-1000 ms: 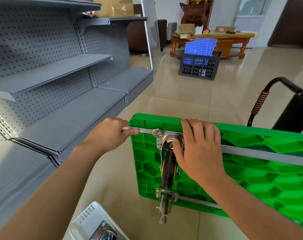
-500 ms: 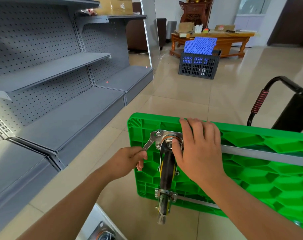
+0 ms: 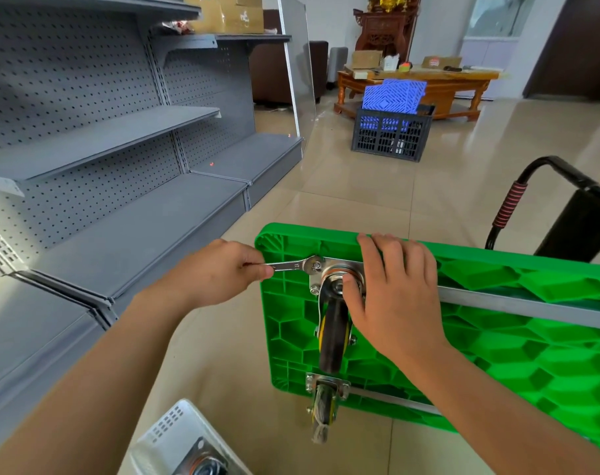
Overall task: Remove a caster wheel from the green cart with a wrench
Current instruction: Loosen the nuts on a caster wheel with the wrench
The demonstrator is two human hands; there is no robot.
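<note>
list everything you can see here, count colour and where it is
cart: 1, green, on its side on the floor, underside facing the camera
caster wheels: 2, black with steel brackets, along the cart's left edge
wrench: 1, silver, on a bolt of the upper caster's plate
cart handle: 1, black with red grip, far right
shelving: 1 run, grey, left
crate: 1, black, holding blue panels, mid floor
table: 1, wooden, background
basket: 1, white, bottom edge, holding a caster
hands: left grips the wrench; right rests on the upper caster and cart edge
</note>
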